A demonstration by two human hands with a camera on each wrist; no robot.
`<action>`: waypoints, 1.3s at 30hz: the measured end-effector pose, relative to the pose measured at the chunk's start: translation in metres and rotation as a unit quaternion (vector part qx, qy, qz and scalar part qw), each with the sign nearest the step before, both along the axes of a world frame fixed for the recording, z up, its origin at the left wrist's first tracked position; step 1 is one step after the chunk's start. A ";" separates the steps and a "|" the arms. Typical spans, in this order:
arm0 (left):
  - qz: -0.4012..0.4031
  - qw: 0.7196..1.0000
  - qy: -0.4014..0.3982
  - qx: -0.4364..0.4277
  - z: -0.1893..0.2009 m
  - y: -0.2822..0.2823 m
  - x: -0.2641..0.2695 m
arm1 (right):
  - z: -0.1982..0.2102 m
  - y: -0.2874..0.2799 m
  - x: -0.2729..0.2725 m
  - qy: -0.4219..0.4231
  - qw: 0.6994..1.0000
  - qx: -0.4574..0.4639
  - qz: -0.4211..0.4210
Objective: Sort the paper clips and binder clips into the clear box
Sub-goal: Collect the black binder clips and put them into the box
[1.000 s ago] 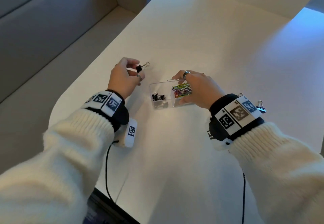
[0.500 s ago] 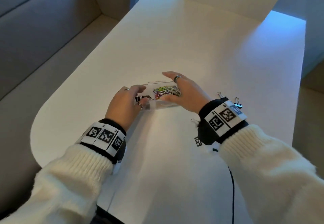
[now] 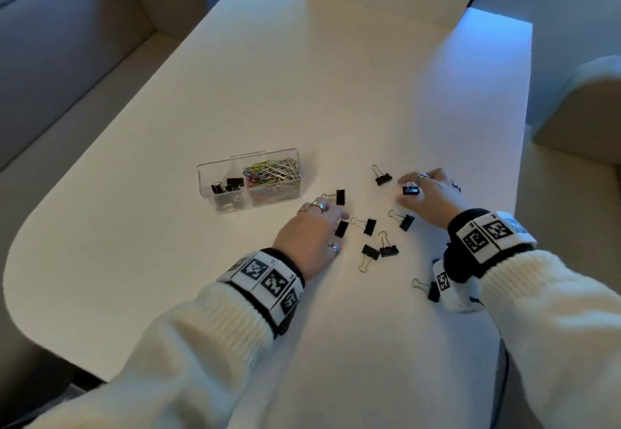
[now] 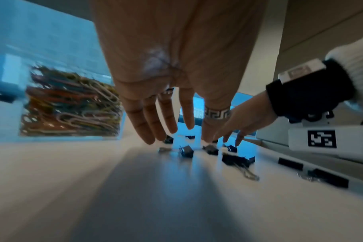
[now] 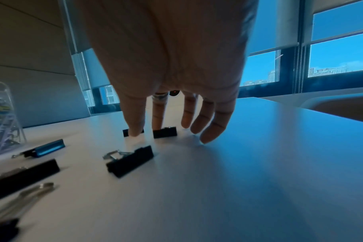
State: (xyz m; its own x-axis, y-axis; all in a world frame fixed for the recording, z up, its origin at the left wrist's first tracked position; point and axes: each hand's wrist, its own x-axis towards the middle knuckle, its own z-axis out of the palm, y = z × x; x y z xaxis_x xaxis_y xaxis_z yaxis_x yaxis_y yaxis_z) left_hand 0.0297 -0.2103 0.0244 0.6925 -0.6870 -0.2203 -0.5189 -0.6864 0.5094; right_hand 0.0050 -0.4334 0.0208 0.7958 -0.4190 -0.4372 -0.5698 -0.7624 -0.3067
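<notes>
At centre of the head view, both hands hang with loose fingers over scattered binder clips [image 3: 369, 226]: left hand [image 3: 311, 235], right hand [image 3: 428, 197], holding nothing. Better pinch one body firmly, then carry it to the box [image 3: 215, 193] at left.

White table [image 3: 336, 92]: clear box [image 3: 249, 193] at centre-left; black binder clips [image 3: 369, 226] scattered loose to its right.

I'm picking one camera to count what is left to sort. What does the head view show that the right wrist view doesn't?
Only the head view shows the whole clear box, binder clips in its left compartment, paper clips in its right, and the left hand. Only the right wrist view shows windows. Both show the right hand over loose binder clips on the table.
</notes>
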 end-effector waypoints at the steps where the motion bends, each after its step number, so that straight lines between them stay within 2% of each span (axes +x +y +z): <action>1: -0.004 1.000 0.003 0.011 -0.005 -0.008 -0.001 | -0.002 -0.002 0.000 -0.010 1.000 0.002 -0.005; 4: -0.001 0.999 0.007 0.040 -0.016 -0.023 -0.001 | -0.008 -0.008 -0.002 -0.045 0.999 0.012 -0.009; 11: 0.010 0.999 -0.002 0.045 -0.026 -0.027 0.002 | -0.010 -0.020 -0.017 -0.064 0.997 0.037 0.006; 14: 0.070 0.996 0.035 -0.035 -0.017 -0.019 0.002 | -0.004 -0.018 -0.027 -0.124 0.991 0.050 0.007; 16: 0.127 0.978 0.109 -0.128 -0.009 -0.012 0.002 | 0.000 -0.014 -0.033 -0.161 0.984 0.068 0.017; 17: 0.155 0.957 0.172 -0.177 -0.005 -0.009 0.002 | 0.001 -0.012 -0.036 -0.173 0.982 0.078 0.022; 18: 0.190 0.920 0.255 -0.231 -0.001 -0.007 0.002 | 0.002 -0.008 -0.038 -0.183 0.979 0.089 0.027; 19: 0.230 0.860 0.352 -0.289 0.002 -0.006 0.002 | 0.003 -0.006 -0.041 -0.191 0.976 0.099 0.031; 21: 0.299 0.684 0.540 -0.389 0.006 -0.005 0.003 | 0.001 -0.001 -0.043 -0.189 0.976 0.103 0.031; 22: 0.317 0.607 0.594 -0.422 0.008 -0.004 0.003 | -0.001 0.000 -0.044 -0.175 0.979 0.099 0.028; 23: 0.325 0.557 0.623 -0.442 0.009 -0.003 0.003 | -0.005 0.001 -0.043 -0.150 0.984 0.097 0.024; 24: 0.330 0.531 0.635 -0.454 0.010 -0.002 0.002 | -0.009 0.002 -0.042 -0.116 0.988 0.095 0.021; 26: 0.344 0.521 0.636 -0.455 0.010 -0.002 0.001 | -0.016 0.003 -0.042 -0.060 0.995 0.082 0.019; 30: 0.374 0.540 0.613 -0.439 0.007 -0.003 -0.001 | -0.021 0.002 -0.042 -0.044 0.998 0.043 0.024; 34: 0.365 0.555 0.609 -0.433 0.005 -0.002 -0.001 | -0.003 0.012 -0.042 -0.135 0.989 0.042 0.053; 37: 0.366 0.557 0.616 -0.420 0.004 -0.002 -0.001 | 0.024 0.040 -0.039 -0.226 0.963 0.063 0.135; 39: 0.365 0.549 0.627 -0.415 0.004 -0.002 -0.001 | 0.039 0.065 -0.035 -0.241 0.947 0.096 0.186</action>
State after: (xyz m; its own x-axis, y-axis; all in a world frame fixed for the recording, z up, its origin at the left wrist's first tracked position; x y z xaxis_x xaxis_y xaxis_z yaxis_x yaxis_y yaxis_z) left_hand 0.0286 -0.2122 0.0285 0.5122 -0.5503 -0.6595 0.8557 0.2606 0.4471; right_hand -0.0301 -0.3688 0.0594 0.9995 -0.0186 -0.0243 -0.0297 -0.7864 -0.6170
